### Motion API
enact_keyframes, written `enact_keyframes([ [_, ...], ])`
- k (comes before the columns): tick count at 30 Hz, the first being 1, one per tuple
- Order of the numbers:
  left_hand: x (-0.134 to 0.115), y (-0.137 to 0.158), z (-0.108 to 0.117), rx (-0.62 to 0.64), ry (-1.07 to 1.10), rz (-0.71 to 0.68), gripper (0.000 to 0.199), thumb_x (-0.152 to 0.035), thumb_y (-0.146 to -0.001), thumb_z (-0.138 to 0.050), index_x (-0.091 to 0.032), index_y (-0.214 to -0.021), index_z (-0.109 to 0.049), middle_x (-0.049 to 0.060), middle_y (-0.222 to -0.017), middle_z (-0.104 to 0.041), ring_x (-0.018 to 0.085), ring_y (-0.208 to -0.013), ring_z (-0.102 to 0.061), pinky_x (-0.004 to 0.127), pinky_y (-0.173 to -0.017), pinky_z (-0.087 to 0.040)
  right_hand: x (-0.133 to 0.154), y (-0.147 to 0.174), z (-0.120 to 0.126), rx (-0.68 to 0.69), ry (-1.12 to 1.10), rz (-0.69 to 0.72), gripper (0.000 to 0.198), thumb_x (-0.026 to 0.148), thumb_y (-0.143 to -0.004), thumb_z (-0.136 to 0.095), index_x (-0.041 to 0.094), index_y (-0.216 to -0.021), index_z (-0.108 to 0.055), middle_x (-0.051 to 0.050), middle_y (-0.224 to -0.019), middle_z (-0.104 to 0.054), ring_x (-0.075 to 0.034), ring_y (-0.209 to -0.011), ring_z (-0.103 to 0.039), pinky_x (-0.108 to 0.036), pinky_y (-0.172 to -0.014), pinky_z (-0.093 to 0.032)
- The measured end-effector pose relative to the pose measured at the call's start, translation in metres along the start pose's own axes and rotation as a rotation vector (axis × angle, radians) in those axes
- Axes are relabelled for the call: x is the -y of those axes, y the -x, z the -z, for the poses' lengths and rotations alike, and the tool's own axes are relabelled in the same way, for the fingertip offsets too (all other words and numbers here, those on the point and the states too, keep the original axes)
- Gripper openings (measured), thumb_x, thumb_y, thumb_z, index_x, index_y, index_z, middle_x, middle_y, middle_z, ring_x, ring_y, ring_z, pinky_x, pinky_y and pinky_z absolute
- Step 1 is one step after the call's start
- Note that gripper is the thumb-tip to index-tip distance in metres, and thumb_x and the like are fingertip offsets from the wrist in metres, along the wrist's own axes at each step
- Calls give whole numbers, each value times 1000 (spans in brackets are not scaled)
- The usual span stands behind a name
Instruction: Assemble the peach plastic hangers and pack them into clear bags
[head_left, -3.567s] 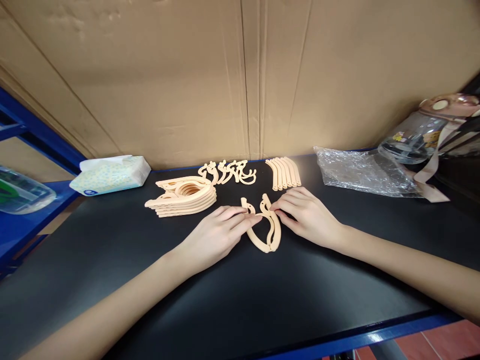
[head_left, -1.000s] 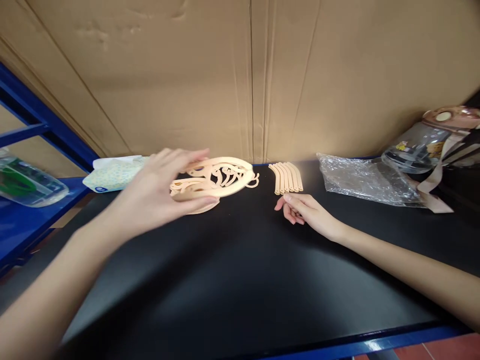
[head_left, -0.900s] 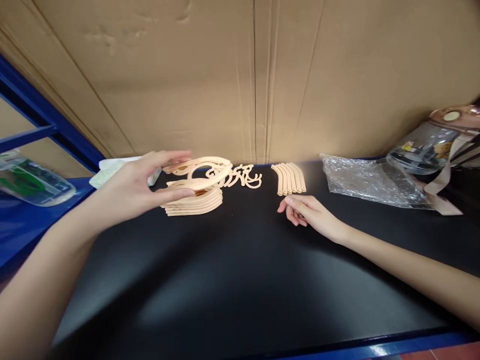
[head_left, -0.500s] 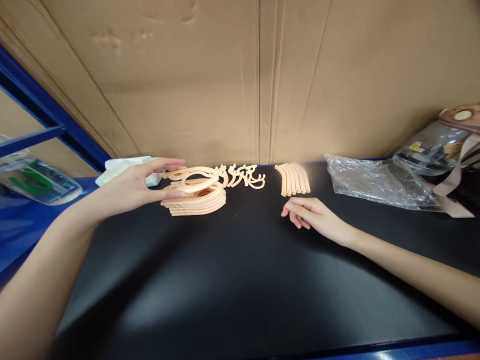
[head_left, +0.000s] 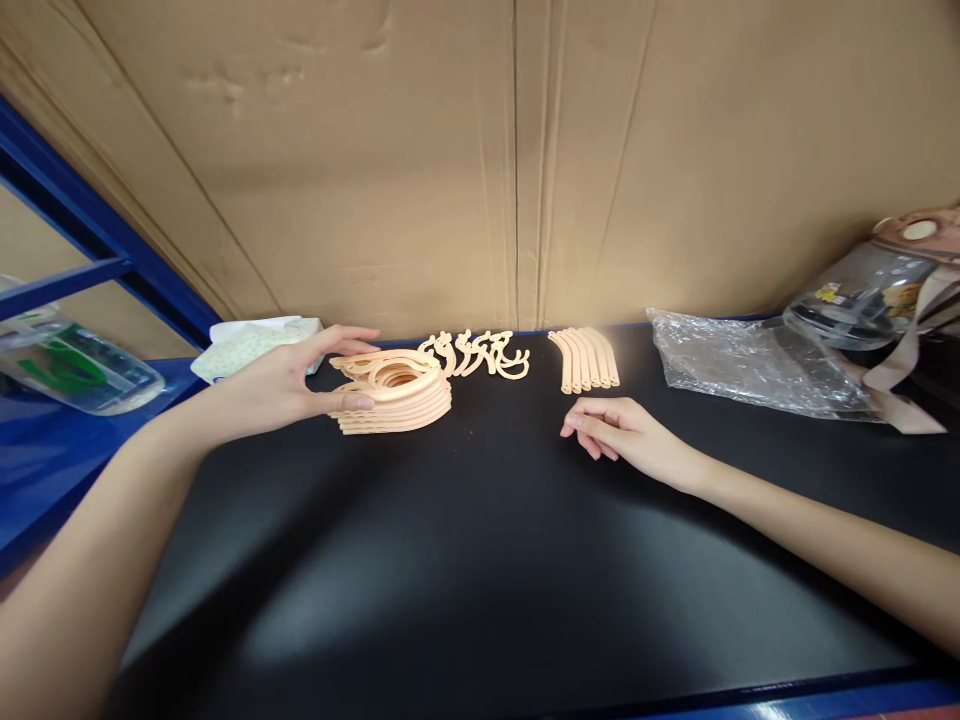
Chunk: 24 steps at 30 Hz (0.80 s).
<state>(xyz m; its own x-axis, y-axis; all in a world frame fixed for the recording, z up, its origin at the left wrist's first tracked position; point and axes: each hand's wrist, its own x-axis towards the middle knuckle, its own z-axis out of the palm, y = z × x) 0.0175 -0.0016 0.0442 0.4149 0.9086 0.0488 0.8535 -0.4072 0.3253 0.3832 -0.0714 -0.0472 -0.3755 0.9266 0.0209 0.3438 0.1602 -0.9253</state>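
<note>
My left hand [head_left: 300, 385] is at the left end of a stack of peach plastic looped pieces [head_left: 397, 405], with thumb and fingers spread apart. Its thumb touches the near edge of the stack, while the fingers reach over the far side. The uppermost piece lies on the others. My right hand [head_left: 607, 425] rests on the black table with its fingers loosely curled in, and nothing shows in it. Just behind it lies a row of curved peach plastic bars [head_left: 585, 360]. Several small peach plastic hooks [head_left: 484, 352] lie between the stack and the bars.
A clear plastic bag [head_left: 757, 365] lies at the back right, beside a transparent bottle with a strap [head_left: 847, 300]. A tissue pack [head_left: 259, 340] is behind my left hand. A water container [head_left: 82, 365] stands at far left by a blue frame [head_left: 67, 285]. Cardboard [head_left: 360, 200] walls the back.
The top looped piece, held slightly raised by my left hand before, now lies down on the stack, and that hand's fingers have opened around it. My right hand has barely moved.
</note>
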Motion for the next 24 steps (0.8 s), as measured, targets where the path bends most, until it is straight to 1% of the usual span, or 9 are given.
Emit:
enact_keyframes([
  [12,9,-3,-6,34,1,-5,72,-68,-71,-60,-39,-134,-40,-1,-129,-56,25,-120,-51,41,-101,-40,-2,0,1,15,8,7,33,42,-93,-45,16,-83,-62,4,-57,-48,-7,-49,-37,-23,-49,-30],
  [16,9,-3,-6,30,0,-16,74,-68,-71,-60,-38,-134,-39,-2,-129,-56,23,-122,-50,39,-103,-39,-2,0,1,11,11,4,32,42,-93,-46,15,-84,-62,4,-57,-48,-7,-49,-37,-23,-49,-30],
  [20,7,-3,-6,37,6,-9,75,-68,-71,-60,-39,-136,-37,-2,-130,-56,23,-120,-51,38,-100,-41,-2,0,0,14,11,4,32,41,-93,-46,15,-84,-62,4,-57,-48,-7,-49,-37,-23,-49,-30],
  [24,8,-3,-6,28,19,-18,77,-68,-71,-60,-40,-138,-34,-2,-129,-57,24,-119,-52,39,-101,-40,-1,1,1,12,15,6,33,42,-93,-46,15,-83,-62,4,-57,-48,-7,-49,-38,-22,-49,-31],
])
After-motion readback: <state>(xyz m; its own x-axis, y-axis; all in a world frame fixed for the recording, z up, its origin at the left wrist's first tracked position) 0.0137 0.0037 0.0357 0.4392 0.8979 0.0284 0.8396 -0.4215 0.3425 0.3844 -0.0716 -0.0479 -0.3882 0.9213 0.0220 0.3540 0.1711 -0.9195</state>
